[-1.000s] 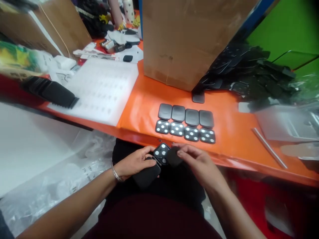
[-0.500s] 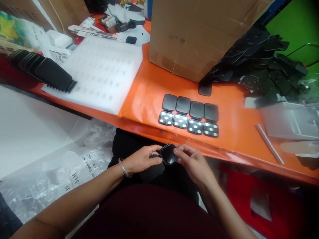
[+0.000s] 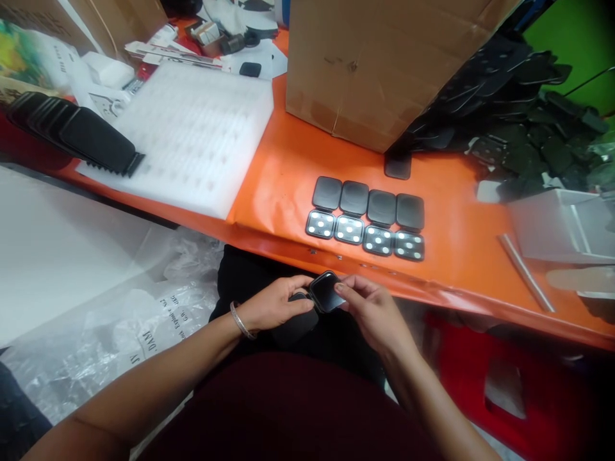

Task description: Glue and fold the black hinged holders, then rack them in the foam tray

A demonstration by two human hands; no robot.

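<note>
A small black square case [image 3: 325,291] is pinched between both hands over my lap, just below the table's front edge. My left hand [image 3: 271,306] grips its left side and also keeps another black piece [image 3: 298,323] under the fingers. My right hand [image 3: 369,310] holds its right edge with thumb and fingertips. On the orange table [image 3: 283,173] in front lies a row of open cases [image 3: 368,221], black lids above, white-dotted halves below.
A cardboard box [image 3: 379,57] stands behind the row. A heap of black parts [image 3: 519,121] lies at the right, with a grey tray [image 3: 562,227] and metal rod [image 3: 526,272]. A white foam sheet [image 3: 192,134] and stacked black pieces [image 3: 72,131] are at the left.
The case in my hands showed its white-dotted inside a second ago; now it is closed with only the black lid showing. My view shifted slightly downward.
</note>
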